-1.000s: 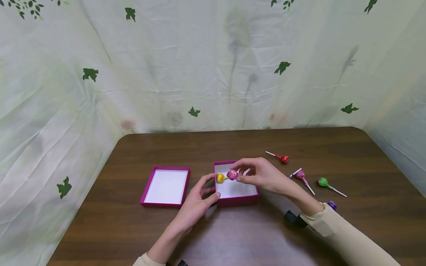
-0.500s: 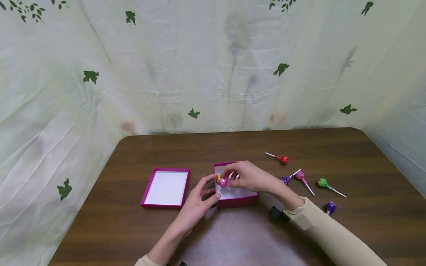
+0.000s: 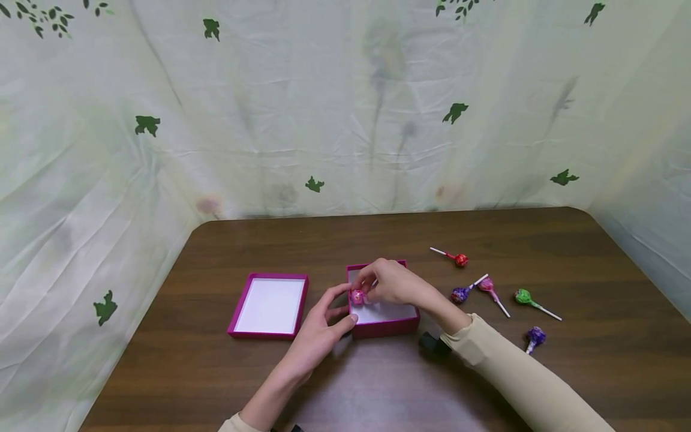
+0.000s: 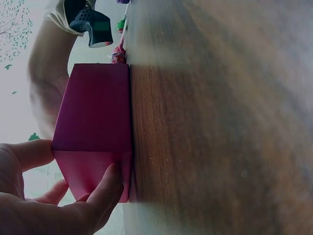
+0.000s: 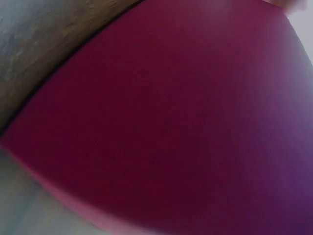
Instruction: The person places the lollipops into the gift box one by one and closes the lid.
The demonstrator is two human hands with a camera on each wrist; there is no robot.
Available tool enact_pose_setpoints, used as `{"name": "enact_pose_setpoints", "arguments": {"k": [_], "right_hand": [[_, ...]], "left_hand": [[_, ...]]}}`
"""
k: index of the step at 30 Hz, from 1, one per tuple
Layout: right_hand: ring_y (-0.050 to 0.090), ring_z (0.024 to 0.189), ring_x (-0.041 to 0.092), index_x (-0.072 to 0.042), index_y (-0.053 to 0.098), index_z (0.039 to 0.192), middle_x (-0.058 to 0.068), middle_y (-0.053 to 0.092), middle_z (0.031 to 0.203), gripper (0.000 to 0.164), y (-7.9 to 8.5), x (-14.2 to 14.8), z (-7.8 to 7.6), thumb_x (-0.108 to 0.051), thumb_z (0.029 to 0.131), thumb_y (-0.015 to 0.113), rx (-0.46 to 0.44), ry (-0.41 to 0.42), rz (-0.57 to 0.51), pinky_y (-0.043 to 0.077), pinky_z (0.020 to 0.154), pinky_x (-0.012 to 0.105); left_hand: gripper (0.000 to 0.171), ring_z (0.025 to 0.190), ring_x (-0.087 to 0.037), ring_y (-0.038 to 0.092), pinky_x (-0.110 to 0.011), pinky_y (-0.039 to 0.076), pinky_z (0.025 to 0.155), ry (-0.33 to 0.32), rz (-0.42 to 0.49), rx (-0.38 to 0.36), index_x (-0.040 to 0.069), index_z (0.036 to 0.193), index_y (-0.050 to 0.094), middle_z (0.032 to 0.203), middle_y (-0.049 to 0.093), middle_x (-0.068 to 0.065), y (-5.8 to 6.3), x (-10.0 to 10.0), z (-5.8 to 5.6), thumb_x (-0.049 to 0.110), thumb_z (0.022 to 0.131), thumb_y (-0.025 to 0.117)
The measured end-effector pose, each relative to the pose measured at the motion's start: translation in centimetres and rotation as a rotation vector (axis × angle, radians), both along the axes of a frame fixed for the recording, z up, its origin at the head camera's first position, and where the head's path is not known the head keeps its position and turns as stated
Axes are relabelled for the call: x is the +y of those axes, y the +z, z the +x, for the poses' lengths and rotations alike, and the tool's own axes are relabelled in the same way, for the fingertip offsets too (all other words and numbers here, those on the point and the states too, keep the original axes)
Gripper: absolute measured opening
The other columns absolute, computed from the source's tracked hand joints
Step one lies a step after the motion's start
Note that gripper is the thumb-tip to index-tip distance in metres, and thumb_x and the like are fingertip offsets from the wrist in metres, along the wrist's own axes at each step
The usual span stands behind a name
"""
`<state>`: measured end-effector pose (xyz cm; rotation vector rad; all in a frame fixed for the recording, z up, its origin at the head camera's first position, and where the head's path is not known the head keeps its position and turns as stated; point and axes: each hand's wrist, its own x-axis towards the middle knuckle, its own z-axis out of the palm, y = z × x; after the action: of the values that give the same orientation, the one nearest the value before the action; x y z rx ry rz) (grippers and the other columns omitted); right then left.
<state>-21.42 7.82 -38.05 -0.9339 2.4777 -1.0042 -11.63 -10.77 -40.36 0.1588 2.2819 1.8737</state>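
The magenta box [image 3: 385, 327], with a white inside, stands on the table in the head view. My right hand [image 3: 396, 285] reaches into it and pinches a pink-wrapped lollipop [image 3: 357, 297] at the box's left end. Its stick is hidden by the fingers. My left hand [image 3: 318, 327] rests against the box's left wall, thumb by the near corner. In the left wrist view, the left fingers [image 4: 105, 193] lie on the box's side wall. The box wall [image 5: 161, 112] fills most of the right wrist view, and the right fingers do not show there.
A magenta lid [image 3: 269, 305], white inside, lies left of the box. To the right lie lollipops: red [image 3: 460, 260], purple [image 3: 459, 294], pink [image 3: 486, 284], green [image 3: 523, 296] and another purple one [image 3: 535, 336]. A pale curtain hangs behind the table [image 3: 216, 384].
My right hand has moved left and lower into the box with the pink lollipop. A yellow lollipop seen earlier at the box's left end is now hidden. The left hand stays put.
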Motion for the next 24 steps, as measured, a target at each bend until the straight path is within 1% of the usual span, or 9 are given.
{"name": "enact_pose_setpoints", "arguments": {"k": [2, 5, 13, 16, 24], "right_hand": [[0.058, 0.072, 0.013, -0.01, 0.074, 0.092, -0.001, 0.068, 0.077, 0.022, -0.11, -0.24, -0.02, 0.007, 0.077, 0.072, -0.015, -0.023, 0.003, 0.044, 0.061, 0.026], [0.058, 0.072, 0.013, -0.011, 0.074, 0.091, -0.001, 0.068, 0.077, 0.022, -0.23, -0.53, 0.15, 0.007, 0.077, 0.073, -0.014, -0.062, 0.012, 0.044, 0.062, 0.026], [0.061, 0.074, 0.013, -0.013, 0.072, 0.087, -0.004, 0.068, 0.078, 0.023, -0.7, -0.77, 0.78, 0.007, 0.076, 0.075, 0.093, -0.117, -0.008, 0.048, 0.067, 0.03], [0.06, 0.074, 0.013, -0.014, 0.072, 0.085, -0.004, 0.068, 0.078, 0.021, -0.7, -0.8, 0.84, 0.005, 0.076, 0.077, 0.116, -0.124, -0.001, 0.048, 0.068, 0.031], [0.057, 0.072, 0.011, -0.015, 0.072, 0.084, -0.005, 0.068, 0.077, 0.02, -0.39, -0.59, 0.88, 0.004, 0.078, 0.074, 0.11, -0.111, 0.031, 0.047, 0.066, 0.03]], "left_hand": [[0.053, 0.127, -0.033, 0.051, -0.052, 0.046, 0.095, 0.001, -0.001, 0.001, 0.022, 0.142, 0.048, 0.151, 0.039, -0.003, -0.01, -0.02, 0.01, 0.014, 0.093, 0.066], [0.053, 0.127, -0.033, 0.051, -0.052, 0.046, 0.095, 0.001, 0.001, 0.004, 0.022, 0.142, 0.048, 0.15, 0.04, -0.004, -0.06, -0.04, 0.02, 0.013, 0.093, 0.066], [0.054, 0.127, -0.034, 0.05, -0.052, 0.046, 0.095, -0.004, 0.005, -0.003, 0.021, 0.144, 0.047, 0.15, 0.039, -0.006, -0.01, -0.11, -0.06, 0.014, 0.094, 0.066], [0.054, 0.127, -0.035, 0.05, -0.052, 0.047, 0.095, -0.004, 0.007, -0.005, 0.02, 0.144, 0.047, 0.15, 0.039, -0.006, 0.02, -0.14, -0.05, 0.014, 0.094, 0.065], [0.054, 0.128, -0.035, 0.05, -0.051, 0.047, 0.094, -0.004, 0.005, -0.011, 0.021, 0.144, 0.046, 0.151, 0.038, -0.007, 0.08, -0.12, 0.05, 0.016, 0.094, 0.065]]}}
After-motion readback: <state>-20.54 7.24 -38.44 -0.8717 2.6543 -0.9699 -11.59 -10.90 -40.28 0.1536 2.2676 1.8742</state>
